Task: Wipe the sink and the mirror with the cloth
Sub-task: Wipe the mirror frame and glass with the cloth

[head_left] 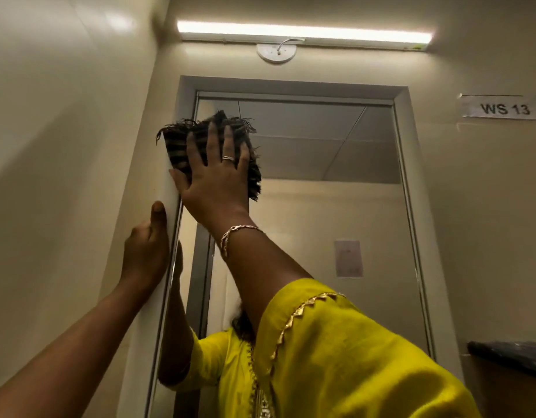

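Note:
A tall mirror (pixel 321 206) in a pale frame fills the middle of the head view. My right hand (pixel 214 173), with a ring and a bracelet, presses a dark striped, fringed cloth (pixel 176 140) flat against the mirror's upper left corner, fingers spread over it. My left hand (pixel 147 251) grips the left edge of the mirror frame lower down, thumb up. The mirror reflects a ceiling, a wall and a person in yellow. The sink is out of view.
A lit tube lamp (pixel 303 33) runs above the mirror with a round white fitting (pixel 276 52) under it. A paper label reading WS 13 (pixel 503 108) is on the right wall. A dark-topped box (pixel 511 362) stands at the lower right. The left wall is close.

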